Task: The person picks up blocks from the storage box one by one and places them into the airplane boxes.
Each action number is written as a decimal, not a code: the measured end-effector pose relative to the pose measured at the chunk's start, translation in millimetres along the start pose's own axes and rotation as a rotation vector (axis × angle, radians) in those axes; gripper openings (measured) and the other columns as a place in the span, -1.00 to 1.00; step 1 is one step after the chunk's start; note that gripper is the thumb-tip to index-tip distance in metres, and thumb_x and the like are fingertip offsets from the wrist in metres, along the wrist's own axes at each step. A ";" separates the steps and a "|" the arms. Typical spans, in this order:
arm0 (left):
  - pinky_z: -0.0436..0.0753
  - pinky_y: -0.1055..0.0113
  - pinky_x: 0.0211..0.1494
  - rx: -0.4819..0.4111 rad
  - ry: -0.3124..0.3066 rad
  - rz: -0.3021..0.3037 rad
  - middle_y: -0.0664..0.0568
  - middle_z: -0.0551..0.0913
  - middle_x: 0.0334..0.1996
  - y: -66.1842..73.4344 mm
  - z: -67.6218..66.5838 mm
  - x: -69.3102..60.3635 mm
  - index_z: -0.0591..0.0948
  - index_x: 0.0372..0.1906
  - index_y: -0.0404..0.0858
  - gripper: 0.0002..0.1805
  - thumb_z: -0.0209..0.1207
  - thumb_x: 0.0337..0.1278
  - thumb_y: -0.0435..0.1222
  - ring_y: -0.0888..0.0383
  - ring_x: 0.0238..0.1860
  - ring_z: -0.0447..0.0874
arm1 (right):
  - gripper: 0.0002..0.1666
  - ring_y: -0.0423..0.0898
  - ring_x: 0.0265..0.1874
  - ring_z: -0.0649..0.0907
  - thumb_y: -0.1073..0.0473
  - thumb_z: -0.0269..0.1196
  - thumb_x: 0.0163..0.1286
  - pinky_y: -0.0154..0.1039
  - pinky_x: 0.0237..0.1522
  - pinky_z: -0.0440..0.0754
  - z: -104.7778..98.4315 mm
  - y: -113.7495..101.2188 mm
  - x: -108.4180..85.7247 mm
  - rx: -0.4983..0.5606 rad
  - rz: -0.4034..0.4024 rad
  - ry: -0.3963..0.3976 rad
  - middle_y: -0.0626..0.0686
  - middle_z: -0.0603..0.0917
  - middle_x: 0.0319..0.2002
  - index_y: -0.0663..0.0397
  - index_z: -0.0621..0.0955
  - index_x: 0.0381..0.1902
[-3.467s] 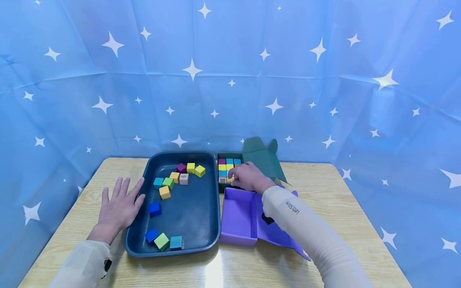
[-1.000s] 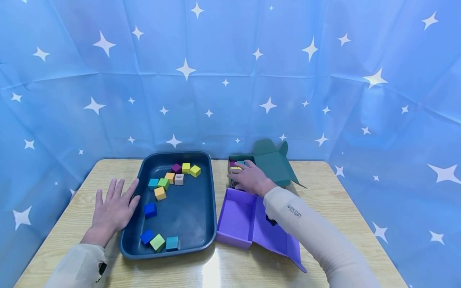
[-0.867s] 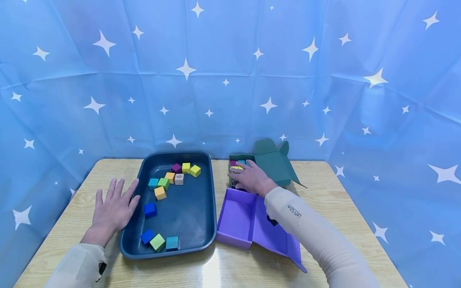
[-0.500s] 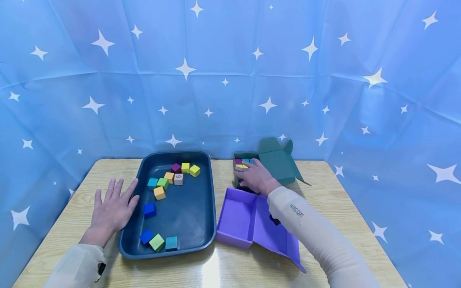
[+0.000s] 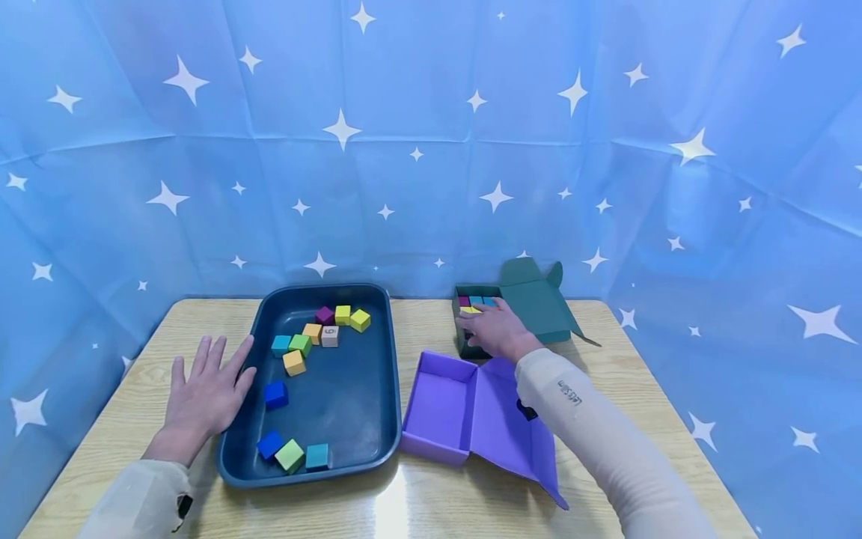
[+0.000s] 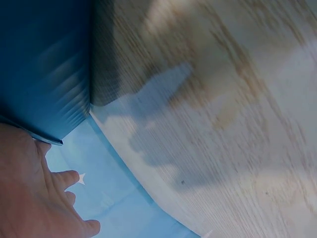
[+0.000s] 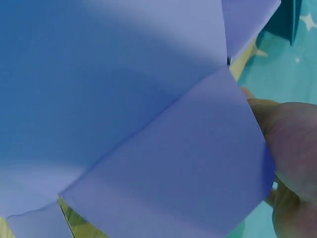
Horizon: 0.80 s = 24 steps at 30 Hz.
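In the head view, my left hand (image 5: 207, 393) lies with spread fingers along the left rim of a dark blue tray (image 5: 350, 419). The left wrist view shows that hand (image 6: 34, 193) against the tray's outer wall. Several coloured cubes sit in the tray, among them a blue cube (image 5: 275, 395) and an orange cube (image 5: 294, 363). At the back right, my right hand (image 5: 500, 329) reaches over a dark green box (image 5: 466, 349), its fingers extended across the cubes inside. It covers most of them; a yellow cube (image 5: 465, 309) and a teal cube (image 5: 476, 301) show.
An open purple box (image 5: 438, 408) stands in front of the green box, right of the tray. Its lid (image 5: 508, 438) lies spread to the right, under the right forearm. The green lid (image 5: 535, 307) is folded out right. A starry blue curtain (image 5: 431, 187) backs the table.
The green box has shifted right along the table with my right hand over it, away from the tray. The right fingers, bent at a cube earlier, are now extended. My left hand keeps its place.
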State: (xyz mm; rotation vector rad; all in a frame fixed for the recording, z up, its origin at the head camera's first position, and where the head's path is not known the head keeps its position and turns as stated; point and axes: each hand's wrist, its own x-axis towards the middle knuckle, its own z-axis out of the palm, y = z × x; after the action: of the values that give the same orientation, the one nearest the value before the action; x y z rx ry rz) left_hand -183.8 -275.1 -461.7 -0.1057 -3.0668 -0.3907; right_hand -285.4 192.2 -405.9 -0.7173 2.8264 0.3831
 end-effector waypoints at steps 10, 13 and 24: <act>-0.35 -0.49 0.39 0.010 0.012 0.007 -0.45 -0.04 0.48 0.2 -0.6 -0.2 -0.06 0.57 -0.02 -0.31 -0.28 0.49 0.10 -0.37 0.53 -0.42 | -0.34 0.12 0.50 0.23 0.02 0.23 0.38 0.30 0.49 -0.02 2.0 29.4 -12.9 0.127 0.067 -0.035 -0.05 0.52 0.33 -0.18 0.38 0.42; -0.33 -0.50 0.38 0.011 0.027 0.017 -0.46 -0.02 0.47 -0.7 0.1 -0.7 -0.05 0.57 -0.03 -0.32 -0.27 0.49 0.09 -0.37 0.53 -0.36 | -0.34 0.14 0.49 0.24 0.03 0.25 0.37 0.31 0.48 -0.03 5.0 37.9 -16.6 0.135 0.076 -0.028 -0.03 0.51 0.34 -0.15 0.39 0.41; -0.30 -0.50 0.38 0.015 0.031 0.022 -0.46 0.00 0.47 -1.0 -1.0 -0.8 -0.04 0.57 -0.02 -0.32 -0.29 0.50 0.10 -0.38 0.53 -0.33 | -0.33 0.18 0.45 0.32 0.06 0.27 0.35 0.33 0.46 0.03 17.9 62.2 -33.0 0.121 0.093 0.028 0.02 0.53 0.32 -0.09 0.40 0.40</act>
State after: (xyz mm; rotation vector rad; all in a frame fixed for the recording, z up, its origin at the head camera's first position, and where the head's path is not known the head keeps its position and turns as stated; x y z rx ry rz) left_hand -183.1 -276.4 -460.9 -0.1322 -3.0350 -0.3646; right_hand -285.2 264.8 -402.0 -0.5726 2.8873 0.2149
